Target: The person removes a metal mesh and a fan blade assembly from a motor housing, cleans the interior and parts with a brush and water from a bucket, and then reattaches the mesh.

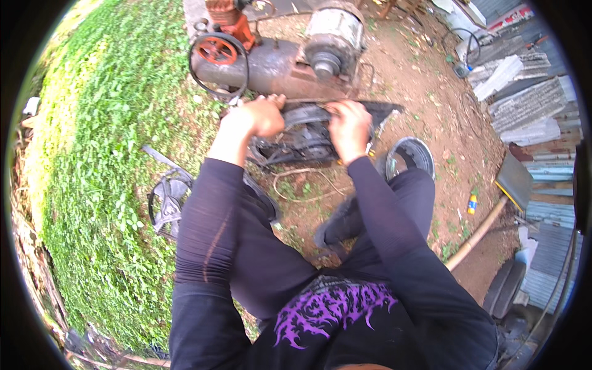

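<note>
A black, frame-like part with rounded sections (302, 139) lies in front of me on the ground; its exact kind does not show. My left hand (262, 116) is closed at its far left edge, fingers curled and thumb side up, and what it grips is hidden. At the far right edge, my right hand (349, 128) has its fingers bent round the rim of the black part. Just beyond both hands lies an air compressor with a rusty tank (265, 65), an orange pulley wheel (217, 50) with a black belt, and a grey motor (336, 31).
A bucket (425, 154) stands by my right knee. Grey-black straps (169, 200) lie on the grass to the left. To the right are a small yellow bottle (472, 204), a long-handled shovel (484, 231) and stacked metal sheets (533, 108). A thin cord (302, 198) loops between my feet.
</note>
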`<move>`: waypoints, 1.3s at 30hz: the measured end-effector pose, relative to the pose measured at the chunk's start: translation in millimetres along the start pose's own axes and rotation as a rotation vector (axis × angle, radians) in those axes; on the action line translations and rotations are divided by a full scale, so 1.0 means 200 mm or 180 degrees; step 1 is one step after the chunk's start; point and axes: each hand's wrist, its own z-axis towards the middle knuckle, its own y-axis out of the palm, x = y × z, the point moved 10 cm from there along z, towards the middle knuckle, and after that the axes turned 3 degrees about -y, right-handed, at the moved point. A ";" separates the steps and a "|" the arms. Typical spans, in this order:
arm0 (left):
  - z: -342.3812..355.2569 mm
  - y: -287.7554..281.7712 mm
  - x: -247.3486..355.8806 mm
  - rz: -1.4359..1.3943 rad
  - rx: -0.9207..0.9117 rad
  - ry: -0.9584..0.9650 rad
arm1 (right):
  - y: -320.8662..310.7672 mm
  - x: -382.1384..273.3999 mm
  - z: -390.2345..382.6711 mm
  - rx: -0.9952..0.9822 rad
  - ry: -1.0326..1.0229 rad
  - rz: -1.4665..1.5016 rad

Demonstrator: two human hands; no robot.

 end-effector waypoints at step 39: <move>0.02 -0.09 0.05 -0.0067 -0.0070 0.0373 | 0.09 -0.22 0.05 -0.0029 -0.0180 0.0214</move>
